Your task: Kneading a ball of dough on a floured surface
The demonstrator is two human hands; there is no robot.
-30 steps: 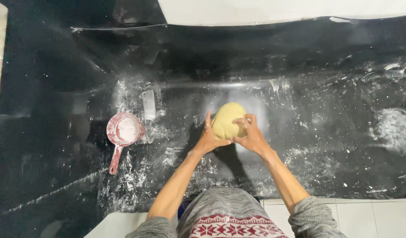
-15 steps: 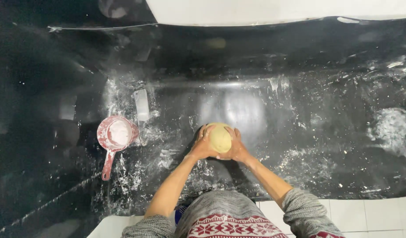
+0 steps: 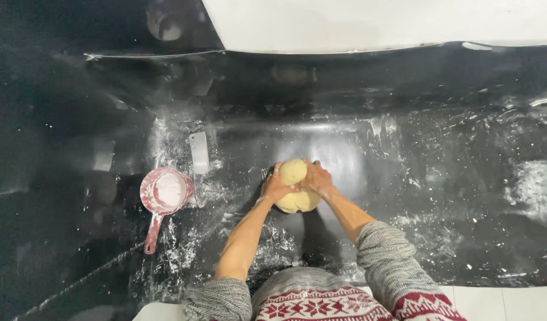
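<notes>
A pale yellow ball of dough [image 3: 295,185] sits on the black, flour-dusted worktop [image 3: 404,178] in front of me. My left hand [image 3: 275,188] grips its left side and my right hand [image 3: 317,177] grips its right side, fingers curled over the top. The dough bulges above and below my hands, folded between them. Both forearms reach in from the bottom edge, with grey knitted sleeves pushed up.
A pink measuring cup [image 3: 163,193] holding white flour, handle toward me, stands left of the dough. A flat metal scraper [image 3: 198,152] lies just beyond it. Loose flour [image 3: 538,190] is heaped at the right. A white edge [image 3: 374,24] runs along the far side.
The dough was stretched away from me on the worktop, then drawn back toward me. My hands now squeeze it from both sides, closer to my body.
</notes>
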